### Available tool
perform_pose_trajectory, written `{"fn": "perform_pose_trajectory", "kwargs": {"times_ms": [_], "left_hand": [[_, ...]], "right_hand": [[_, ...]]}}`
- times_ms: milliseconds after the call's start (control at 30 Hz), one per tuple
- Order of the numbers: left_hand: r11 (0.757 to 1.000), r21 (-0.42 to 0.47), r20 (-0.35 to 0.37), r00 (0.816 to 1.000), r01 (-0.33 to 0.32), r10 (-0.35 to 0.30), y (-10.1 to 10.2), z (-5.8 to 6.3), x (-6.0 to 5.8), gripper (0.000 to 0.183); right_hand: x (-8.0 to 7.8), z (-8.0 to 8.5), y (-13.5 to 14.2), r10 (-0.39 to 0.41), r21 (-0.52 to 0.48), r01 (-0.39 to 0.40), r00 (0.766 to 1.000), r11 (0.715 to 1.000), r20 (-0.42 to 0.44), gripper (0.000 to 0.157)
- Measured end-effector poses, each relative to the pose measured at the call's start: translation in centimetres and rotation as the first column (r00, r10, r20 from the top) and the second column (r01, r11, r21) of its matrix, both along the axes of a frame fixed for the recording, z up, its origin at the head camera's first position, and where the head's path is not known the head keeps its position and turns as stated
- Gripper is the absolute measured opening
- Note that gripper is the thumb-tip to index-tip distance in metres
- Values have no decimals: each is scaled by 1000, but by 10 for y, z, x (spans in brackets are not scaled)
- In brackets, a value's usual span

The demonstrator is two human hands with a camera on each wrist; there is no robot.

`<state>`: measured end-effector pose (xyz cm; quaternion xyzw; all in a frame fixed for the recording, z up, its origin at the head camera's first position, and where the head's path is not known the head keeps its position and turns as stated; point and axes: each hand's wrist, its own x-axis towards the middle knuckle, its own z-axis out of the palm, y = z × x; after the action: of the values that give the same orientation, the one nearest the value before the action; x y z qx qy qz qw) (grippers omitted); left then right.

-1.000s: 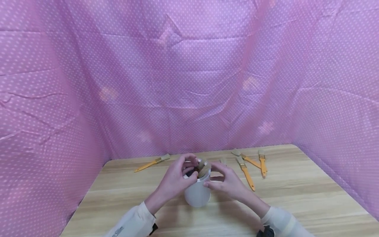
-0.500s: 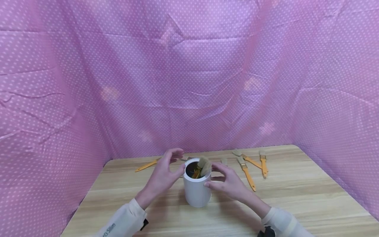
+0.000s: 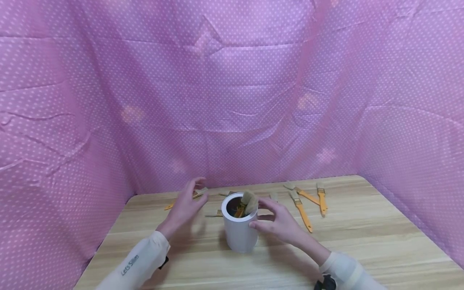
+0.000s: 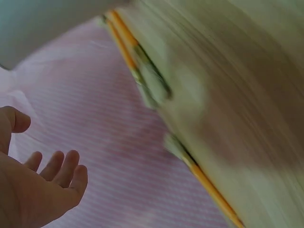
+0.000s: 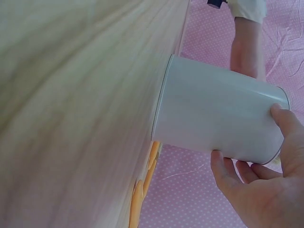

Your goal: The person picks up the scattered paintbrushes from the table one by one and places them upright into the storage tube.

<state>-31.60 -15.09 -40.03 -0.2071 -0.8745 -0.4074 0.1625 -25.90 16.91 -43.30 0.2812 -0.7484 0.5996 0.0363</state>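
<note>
A white cylindrical canister (image 3: 240,235) stands upright on the table, and brushes (image 3: 249,201) lean inside it, bristles up at the right of its rim. My right hand (image 3: 282,224) holds the canister from its right side; the right wrist view has the thumb (image 5: 281,113) and fingertips on its wall. My left hand (image 3: 184,208) is in the air left of the canister, fingers spread and nothing in them. Behind it lies a flat brush with an orange handle (image 3: 169,207), partly hidden by the hand. The left wrist view shows the left palm (image 4: 35,192) apart from any brush.
Two more brushes peek out behind the canister, one brush head (image 3: 215,214) at its left and another (image 3: 226,193) at the back. Orange-handled brushes (image 3: 303,215) lie to the right. A pink dotted curtain (image 3: 232,100) encloses the wooden table (image 3: 366,233).
My left hand has come away from the canister's mouth and moved left, near the brush at the far left. The right hand has stayed on the canister.
</note>
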Motion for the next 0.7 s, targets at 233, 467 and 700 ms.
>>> {"fn": "perform_pose_trajectory", "kwargs": {"times_ms": [233, 467, 700], "left_hand": [[995, -101, 102, 994, -24, 34, -28, -19, -22, 72], [989, -147, 197, 979, -23, 52, -54, -40, -37, 81], [978, -200, 226, 969, -55, 101, -73, -49, -46, 74]], "right_hand": [[1, 2, 1, -3, 12, 3, 1000, 1000, -2, 72], [4, 1, 2, -6, 12, 6, 1000, 1000, 8, 72], [7, 2, 1, 5, 11, -5, 1000, 1000, 8, 71]]}}
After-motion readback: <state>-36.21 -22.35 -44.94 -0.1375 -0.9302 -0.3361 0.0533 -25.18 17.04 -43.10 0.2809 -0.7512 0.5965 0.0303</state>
